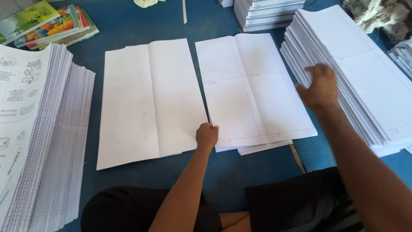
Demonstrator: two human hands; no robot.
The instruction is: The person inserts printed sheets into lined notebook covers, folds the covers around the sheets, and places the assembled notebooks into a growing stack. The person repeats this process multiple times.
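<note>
My left hand point(207, 135) is closed on the near left corner of a small pile of ruled sheets point(253, 90) lying on the blue surface in front of me. A blank white folded sheet point(148, 101) lies just left of that pile, its edge touching my left hand's side. My right hand point(319, 88) is raised with fingers spread at the left edge of a tall slanted stack of ruled sheets point(365, 73) on the right; whether it touches the stack is unclear.
A thick stack of printed sheets with drawings point(36, 129) fills the left edge. Colourful books point(47, 23) lie at the far left. More ruled stacks point(266, 13) and crumpled cloth point(382, 15) sit at the back. My dark-clothed legs point(292, 202) are below.
</note>
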